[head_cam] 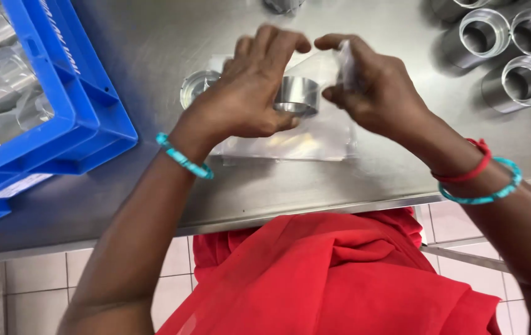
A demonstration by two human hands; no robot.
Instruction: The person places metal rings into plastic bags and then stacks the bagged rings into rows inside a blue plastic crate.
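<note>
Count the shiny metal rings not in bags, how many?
6: one in the left hand, the held ring; five at the table's top right; more may be hidden.

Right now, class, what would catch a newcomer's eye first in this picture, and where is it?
At centre, the left hand holds a shiny metal ring while the right hand pinches a clear plastic bag open beside it, above the steel table. A bright blue crate of bagged metal parts fills the left edge. More metal rings stand at the top right corner.
</note>
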